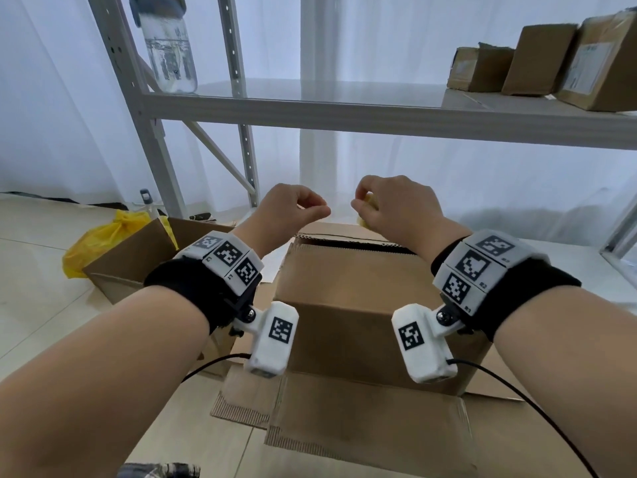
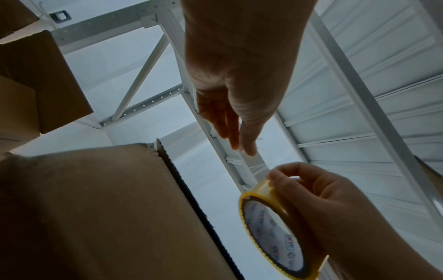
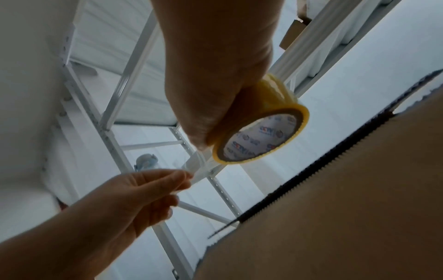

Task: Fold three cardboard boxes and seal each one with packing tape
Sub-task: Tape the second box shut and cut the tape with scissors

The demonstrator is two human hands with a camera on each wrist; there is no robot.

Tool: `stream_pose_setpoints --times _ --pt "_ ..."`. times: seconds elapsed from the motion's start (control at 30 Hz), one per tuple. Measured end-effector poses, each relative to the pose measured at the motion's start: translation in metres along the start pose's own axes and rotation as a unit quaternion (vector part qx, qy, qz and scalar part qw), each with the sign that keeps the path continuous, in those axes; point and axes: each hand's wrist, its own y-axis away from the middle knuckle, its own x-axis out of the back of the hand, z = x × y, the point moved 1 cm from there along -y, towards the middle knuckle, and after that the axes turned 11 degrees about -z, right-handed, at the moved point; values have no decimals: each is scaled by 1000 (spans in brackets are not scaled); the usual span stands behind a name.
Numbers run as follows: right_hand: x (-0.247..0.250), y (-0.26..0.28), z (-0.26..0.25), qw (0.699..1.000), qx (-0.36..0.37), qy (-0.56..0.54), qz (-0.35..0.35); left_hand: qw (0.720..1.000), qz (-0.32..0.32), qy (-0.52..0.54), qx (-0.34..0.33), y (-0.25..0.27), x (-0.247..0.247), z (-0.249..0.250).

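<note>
Right hand: the person's right hand is raised above the far edge of the cardboard box, its fingers curled round a roll of clear packing tape with a yellowish edge and a printed white core.
Left hand: the left hand is level with the right and close beside it, thumb and forefinger pinched together on the free end of the tape; the other fingers are curled loosely in.
Tape strip: a short clear length runs from the roll to the left fingertips, taut between the two hands, above the box and not touching it.
Cardboard box: it stands upright on the floor directly before the person, under both forearms; its top flaps are folded in, with a dark gap showing at the far side of the top. A flap lies flat on the floor at its near side.
Second box: an open cardboard box sits on the floor to the left, beside the first, with a yellow plastic bag at its far side.
Shelving: a grey metal rack stands behind the boxes; its shelf carries a clear water bottle on the left and three brown parcels on the right.
</note>
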Motion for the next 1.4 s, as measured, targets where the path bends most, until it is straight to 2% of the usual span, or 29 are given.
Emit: stream_pose_setpoints --times 0.1,0.2,0.3,0.37,0.5,0.6,0.8,0.97,1.13,1.2,1.3,1.4 --pt "-13 -9 1 999 1 44 30 997 -47 -28 53 -10 -4 -20" --pt "-24 -17 12 998 -14 37 53 981 -162 -45 95 -13 -7 -44" --pt "-36 -21 25 999 -34 5 21 951 -284 -66 99 -10 -15 -62" --pt "-46 -21 31 999 -46 -11 1 944 -308 -59 101 -13 -24 -72" --pt "-66 -17 46 992 -74 -105 -9 945 -305 -37 115 -15 -43 -87" --pt "-78 -11 58 982 -76 -171 21 957 -260 -19 124 -7 -52 -90" --pt "-92 3 59 981 -36 -184 47 966 -215 -31 137 11 -66 -74" --pt "-83 14 55 979 -34 -191 56 974 -180 -25 139 27 -78 -59" --pt "-55 13 38 956 -36 -278 88 974 -186 -54 117 31 -79 -54" --pt "-46 8 31 954 -47 -289 70 974 -184 -71 111 31 -79 -53" --pt "-36 3 20 960 -51 -276 -7 975 -169 -94 106 32 -79 -53" --pt "-30 -3 4 982 -43 -159 -89 978 -155 -91 103 32 -79 -52"
